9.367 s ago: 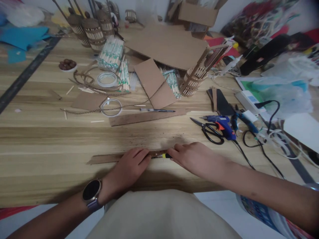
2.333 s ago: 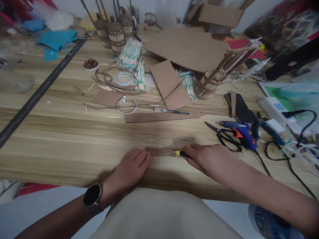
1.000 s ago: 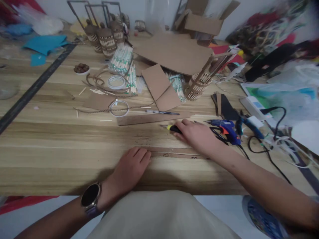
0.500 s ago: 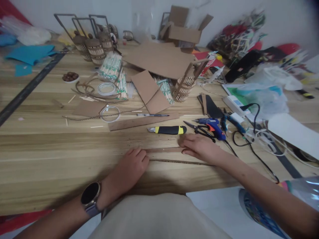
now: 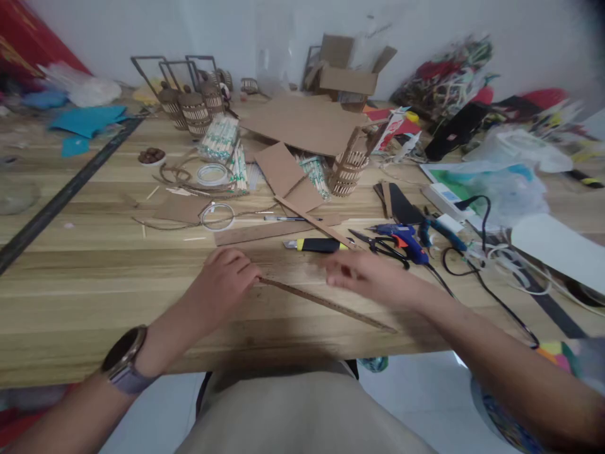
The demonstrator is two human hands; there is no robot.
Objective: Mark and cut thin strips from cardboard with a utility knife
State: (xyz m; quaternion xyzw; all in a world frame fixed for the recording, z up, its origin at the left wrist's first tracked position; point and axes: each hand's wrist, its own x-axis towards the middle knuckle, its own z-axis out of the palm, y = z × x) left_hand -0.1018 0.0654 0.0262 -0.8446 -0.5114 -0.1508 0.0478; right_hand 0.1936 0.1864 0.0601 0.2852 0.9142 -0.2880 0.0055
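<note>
My left hand (image 5: 227, 277) is closed, pinching the near-left end of a narrow cardboard strip (image 5: 321, 299). The strip slants down to the right, close to the table's front edge. My right hand (image 5: 366, 274) hovers above that strip, blurred, its thumb and fingers apart with nothing visible between them. Just beyond the right fingers is a yellow and black utility knife (image 5: 319, 244). Across the knife rests a second cardboard strip (image 5: 307, 217), slanting, its lower end near my right hand.
Right of the knife lie black scissors (image 5: 385, 247), a blue glue gun (image 5: 409, 243) and pliers (image 5: 444, 233). Behind are a pen (image 5: 288, 219), a flat cardboard piece (image 5: 269, 231), tape rolls (image 5: 217, 216), bundled sticks (image 5: 220, 137) and a small slatted basket (image 5: 347, 170). Cables trail at right.
The two strips, side by side between my hands before, are apart: one now lies across the knife, the other is tilted. My left hand has moved left; my right hand has come off the strips.
</note>
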